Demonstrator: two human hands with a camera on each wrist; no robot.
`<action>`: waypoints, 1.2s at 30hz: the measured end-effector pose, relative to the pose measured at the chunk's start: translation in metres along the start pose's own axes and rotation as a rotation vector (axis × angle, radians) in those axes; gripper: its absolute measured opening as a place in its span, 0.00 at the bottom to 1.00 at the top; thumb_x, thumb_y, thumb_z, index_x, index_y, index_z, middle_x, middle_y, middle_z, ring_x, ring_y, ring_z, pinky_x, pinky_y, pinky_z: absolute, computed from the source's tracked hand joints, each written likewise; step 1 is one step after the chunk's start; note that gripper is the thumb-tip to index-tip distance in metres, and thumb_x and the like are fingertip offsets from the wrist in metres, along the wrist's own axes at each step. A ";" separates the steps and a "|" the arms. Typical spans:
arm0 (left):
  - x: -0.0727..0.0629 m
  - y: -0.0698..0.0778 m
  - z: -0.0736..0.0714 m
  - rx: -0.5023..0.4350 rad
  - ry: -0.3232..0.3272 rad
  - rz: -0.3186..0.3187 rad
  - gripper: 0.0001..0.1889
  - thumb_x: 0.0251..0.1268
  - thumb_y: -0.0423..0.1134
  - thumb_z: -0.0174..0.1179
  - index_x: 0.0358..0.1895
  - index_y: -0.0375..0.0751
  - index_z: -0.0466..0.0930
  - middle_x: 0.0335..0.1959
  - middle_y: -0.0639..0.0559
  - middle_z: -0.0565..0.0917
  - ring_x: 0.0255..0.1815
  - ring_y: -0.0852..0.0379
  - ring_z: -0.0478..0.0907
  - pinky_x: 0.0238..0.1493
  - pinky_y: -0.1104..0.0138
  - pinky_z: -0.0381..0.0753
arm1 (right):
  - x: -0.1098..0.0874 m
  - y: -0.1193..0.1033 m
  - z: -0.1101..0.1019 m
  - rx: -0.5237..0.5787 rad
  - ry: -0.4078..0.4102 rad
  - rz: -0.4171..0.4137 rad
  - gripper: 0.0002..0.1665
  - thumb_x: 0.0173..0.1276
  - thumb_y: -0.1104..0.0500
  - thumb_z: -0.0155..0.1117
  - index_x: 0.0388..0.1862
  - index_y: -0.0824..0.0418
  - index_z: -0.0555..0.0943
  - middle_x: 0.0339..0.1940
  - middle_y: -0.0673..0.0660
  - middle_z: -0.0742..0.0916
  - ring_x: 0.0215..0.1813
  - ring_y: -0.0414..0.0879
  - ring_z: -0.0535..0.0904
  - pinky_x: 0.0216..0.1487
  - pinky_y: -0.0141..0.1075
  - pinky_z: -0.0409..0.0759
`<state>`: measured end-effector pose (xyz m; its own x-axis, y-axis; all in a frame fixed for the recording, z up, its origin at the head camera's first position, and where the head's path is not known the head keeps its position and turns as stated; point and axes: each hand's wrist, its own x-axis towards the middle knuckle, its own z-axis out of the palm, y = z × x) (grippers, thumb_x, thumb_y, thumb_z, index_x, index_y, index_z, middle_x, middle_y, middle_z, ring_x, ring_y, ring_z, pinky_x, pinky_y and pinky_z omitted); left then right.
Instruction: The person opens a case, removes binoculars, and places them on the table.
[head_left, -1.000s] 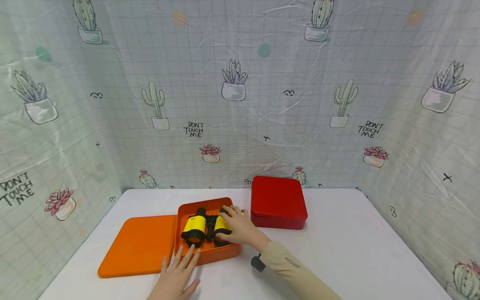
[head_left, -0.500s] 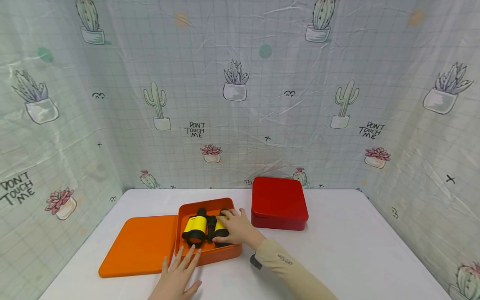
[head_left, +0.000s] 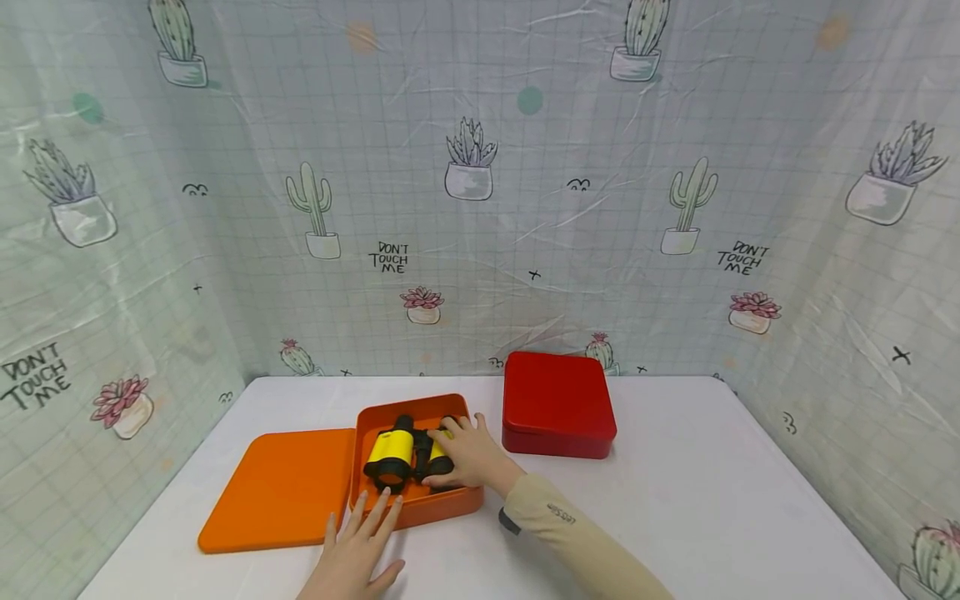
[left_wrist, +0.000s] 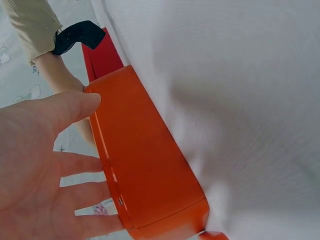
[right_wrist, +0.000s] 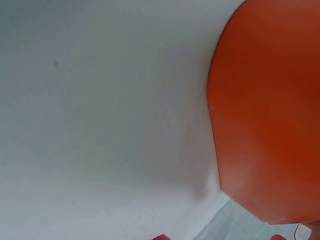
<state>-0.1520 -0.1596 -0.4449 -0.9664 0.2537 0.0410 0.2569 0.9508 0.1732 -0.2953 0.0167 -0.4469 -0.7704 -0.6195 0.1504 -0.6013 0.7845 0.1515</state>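
A pair of black and yellow binoculars (head_left: pixel 392 450) lies inside the orange box (head_left: pixel 435 510), in the head view. My right hand (head_left: pixel 472 454) is over its right barrel, thumb on the near side and fingers on the far side, hiding much of that barrel. At the box's front rim, my left hand (head_left: pixel 351 550) has spread, straight fingers, with fingertips at the edge. The left wrist view shows this hand (left_wrist: pixel 35 160) against the box's outer wall (left_wrist: pixel 145 150). In the right wrist view, the box's side (right_wrist: pixel 270 110) fills the right part; the grasp itself is hidden.
The orange lid (head_left: pixel 277 492) lies flat on the white table (head_left: pixel 675 500), left of the box. A closed red box (head_left: pixel 558 404) stands behind and to the right. Cactus-print curtains (head_left: pixel 480 250) enclose the back and both sides.
My right hand has shifted slightly left over the binoculars, and its sleeve has turned a little. The binoculars stay in the box. My left hand keeps its place at the rim.
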 end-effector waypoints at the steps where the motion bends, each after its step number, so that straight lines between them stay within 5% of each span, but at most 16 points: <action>1: 0.000 0.000 0.000 -0.001 -0.004 -0.002 0.37 0.49 0.57 0.59 0.62 0.42 0.64 0.66 0.42 0.63 0.65 0.33 0.55 0.54 0.30 0.50 | 0.000 0.000 0.000 0.001 0.004 -0.001 0.45 0.51 0.23 0.45 0.63 0.46 0.65 0.61 0.52 0.72 0.60 0.50 0.68 0.59 0.55 0.64; 36: 0.000 0.001 0.000 0.008 0.017 0.007 0.38 0.49 0.57 0.60 0.62 0.42 0.64 0.65 0.43 0.64 0.65 0.34 0.57 0.52 0.28 0.51 | -0.002 0.003 0.001 0.087 0.099 -0.014 0.40 0.51 0.26 0.49 0.57 0.47 0.69 0.58 0.52 0.73 0.57 0.50 0.68 0.58 0.51 0.65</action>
<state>-0.1514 -0.1592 -0.4451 -0.9644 0.2578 0.0593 0.2641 0.9502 0.1652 -0.2961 0.0200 -0.4475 -0.7395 -0.6269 0.2450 -0.6315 0.7722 0.0698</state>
